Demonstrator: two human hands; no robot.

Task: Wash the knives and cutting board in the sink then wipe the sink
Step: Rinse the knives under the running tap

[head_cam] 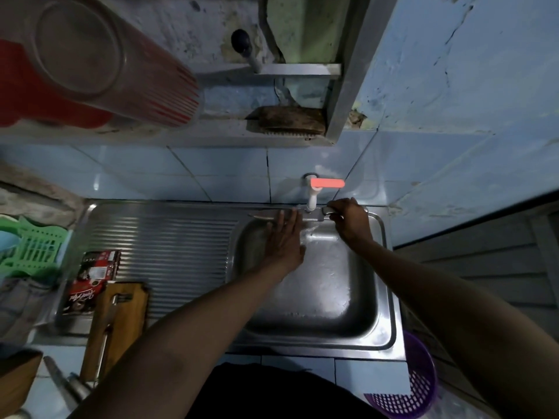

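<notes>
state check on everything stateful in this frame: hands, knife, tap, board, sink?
left hand: open, flat fingers rubbing the blade
right hand: grips the knife handle
knife: held level under the tap
tap: running
sink: wet
cutting board: on the drainboard, not yet washed

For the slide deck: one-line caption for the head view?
Right hand holds knife under tap; left hand rubs blade.
</notes>
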